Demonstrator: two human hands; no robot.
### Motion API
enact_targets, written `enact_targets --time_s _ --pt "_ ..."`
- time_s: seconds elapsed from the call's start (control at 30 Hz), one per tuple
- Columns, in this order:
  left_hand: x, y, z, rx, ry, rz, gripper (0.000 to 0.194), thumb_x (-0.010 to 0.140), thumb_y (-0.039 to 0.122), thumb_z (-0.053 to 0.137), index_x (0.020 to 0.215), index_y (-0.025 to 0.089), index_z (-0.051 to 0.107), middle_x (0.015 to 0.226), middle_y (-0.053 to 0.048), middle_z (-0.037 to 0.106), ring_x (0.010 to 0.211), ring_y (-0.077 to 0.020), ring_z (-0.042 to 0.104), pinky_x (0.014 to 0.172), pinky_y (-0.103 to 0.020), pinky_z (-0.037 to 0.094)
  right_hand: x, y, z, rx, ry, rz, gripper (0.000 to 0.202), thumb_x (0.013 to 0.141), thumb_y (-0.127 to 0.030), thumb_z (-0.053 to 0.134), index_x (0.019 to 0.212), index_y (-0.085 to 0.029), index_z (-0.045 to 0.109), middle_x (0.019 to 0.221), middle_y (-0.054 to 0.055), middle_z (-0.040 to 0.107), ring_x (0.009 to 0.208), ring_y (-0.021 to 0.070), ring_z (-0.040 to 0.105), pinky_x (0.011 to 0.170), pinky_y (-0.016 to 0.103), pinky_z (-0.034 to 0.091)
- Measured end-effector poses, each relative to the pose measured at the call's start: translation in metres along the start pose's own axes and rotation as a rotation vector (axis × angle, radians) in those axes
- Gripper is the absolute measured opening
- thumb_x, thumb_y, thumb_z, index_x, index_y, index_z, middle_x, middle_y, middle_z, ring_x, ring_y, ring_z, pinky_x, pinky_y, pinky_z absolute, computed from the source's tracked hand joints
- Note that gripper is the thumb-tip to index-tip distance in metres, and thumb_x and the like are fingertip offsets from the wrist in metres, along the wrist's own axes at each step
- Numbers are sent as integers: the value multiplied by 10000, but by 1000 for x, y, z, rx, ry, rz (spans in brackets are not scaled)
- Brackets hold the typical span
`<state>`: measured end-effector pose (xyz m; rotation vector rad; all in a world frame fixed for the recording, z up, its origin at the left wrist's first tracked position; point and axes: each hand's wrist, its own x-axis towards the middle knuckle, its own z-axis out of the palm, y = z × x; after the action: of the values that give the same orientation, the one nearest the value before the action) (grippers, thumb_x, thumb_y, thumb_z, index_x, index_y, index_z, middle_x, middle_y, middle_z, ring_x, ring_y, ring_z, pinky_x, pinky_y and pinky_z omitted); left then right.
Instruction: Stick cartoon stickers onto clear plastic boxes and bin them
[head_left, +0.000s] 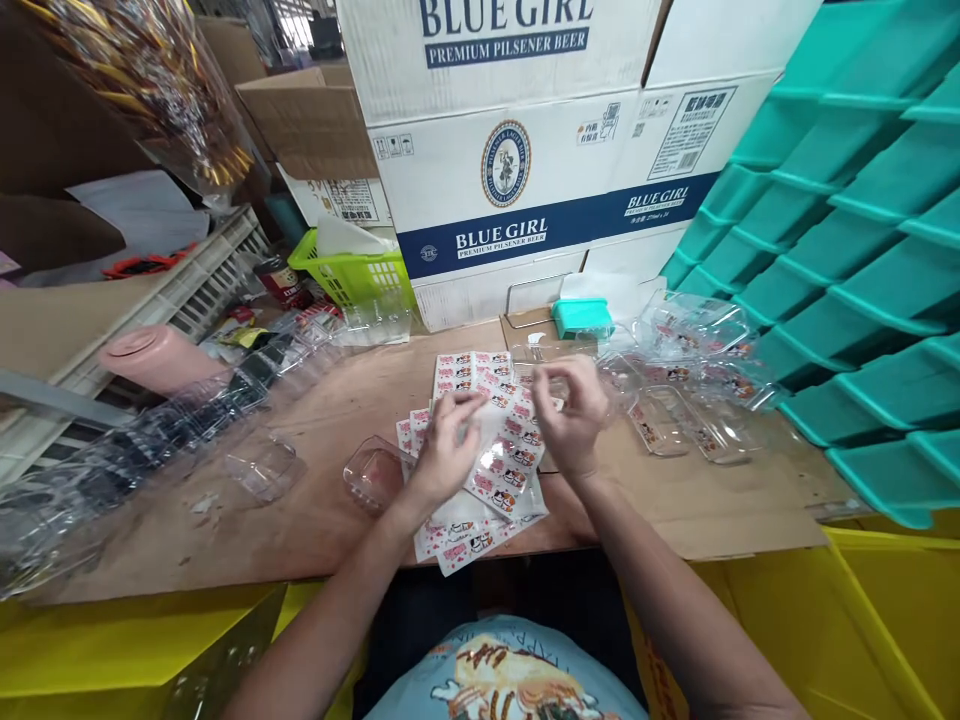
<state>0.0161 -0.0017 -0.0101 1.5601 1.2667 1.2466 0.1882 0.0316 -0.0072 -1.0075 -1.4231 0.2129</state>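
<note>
Several sticker sheets (506, 470) printed with cartoon cats and pink lettering lie overlapped on the table in front of me. My left hand (448, 448) is over their left side, fingers loosely curled, with a gap between thumb and forefinger. To the right, my right hand (574, 412) is raised at the sheets' edge, thumb and forefinger pinched together; what sits in the pinch is too small and blurred to name. A clear plastic box (375, 472) is left of the sheets. Behind my right hand is more clear plastic packaging (525, 354), partly hidden.
Clear boxes with cat stickers (660, 420) are grouped at the right, beside stacked turquoise bins (840, 290). A row of nested clear boxes (150, 450) runs along the left, near a pink bottle (161, 360). White beer cartons (525, 170) and a green basket (356, 275) stand behind.
</note>
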Motion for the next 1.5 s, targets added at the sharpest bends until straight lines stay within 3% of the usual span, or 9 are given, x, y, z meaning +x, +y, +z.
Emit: enact_targets --time_s 0.17,0.37,0.5,0.63,0.83,1.0,1.17,1.37,1.5 --pt "-9 9 12 -703 -69 -252 435 701 46 588 1095 181 714 1202 -85 684 1249 -236 550 1134 -411 350 -24 -25 -3 -22 -406 -149 218 914 -212 588 1102 -232 697 1057 91 692 1025 253 568 922 466 437" --pt "-22 6 7 -744 -19 -251 468 673 23 617 1102 183 711 1290 -84 650 1330 -244 491 1154 -415 335 -19 -18 -9 446 -313 613 265 860 -426 685 965 -188 735 933 66 697 823 186 634 725 333 506" --pt "-38 10 -11 -311 -34 -40 515 786 86 598 1282 222 627 1426 -93 545 1355 -247 466 1153 -410 346 -11 -21 -12 466 -182 535 188 785 -358 774 754 -178 731 785 16 637 730 136 589 650 267 479" --pt "-64 19 -78 420 25 172 628 867 139 588 1462 275 439 1494 -96 436 1376 -250 426 1168 -434 331 -9 -22 -32 337 -55 388 88 838 -305 729 849 -224 762 884 19 644 862 153 610 769 295 513" --pt "-86 1 -135 822 -393 259 304 893 153 578 1184 200 649 1251 -125 634 1301 -294 492 1136 -551 330 -38 -34 -24 511 -288 549 248 866 -313 705 1109 -263 701 1061 45 680 962 180 643 868 366 544" --pt "-73 8 -127 210 -234 -125 158 898 306 631 820 168 636 785 -42 697 754 -165 651 821 -352 529 -49 -62 -10 531 -651 337 789 797 -335 793 1479 -344 398 1384 107 558 1239 257 559 1023 452 480" --pt "-61 35 -106 -623 -479 -622 308 809 433 739 819 143 638 579 3 641 486 -100 580 528 -205 468 -36 -85 -8 487 -1008 -155 1182 714 -368 855 1583 -345 56 1610 130 291 1456 318 331 1163 520 324" --pt "-69 26 -80 -946 -332 -369 778 632 659 782 1188 123 686 1154 -158 710 1094 -281 658 970 -372 508 -47 -83 5 503 -677 255 1325 631 -436 896 1583 -319 -19 1341 144 566 1201 283 575 937 424 523" --pt "-80 19 -65 -739 -185 -281 439 724 400 824 1097 182 743 1214 -139 705 1212 -302 612 1075 -435 440 -51 -76 12 451 -564 459 1131 750 -387 816 1584 -330 55 1069 58 631 990 209 612 812 345 543"
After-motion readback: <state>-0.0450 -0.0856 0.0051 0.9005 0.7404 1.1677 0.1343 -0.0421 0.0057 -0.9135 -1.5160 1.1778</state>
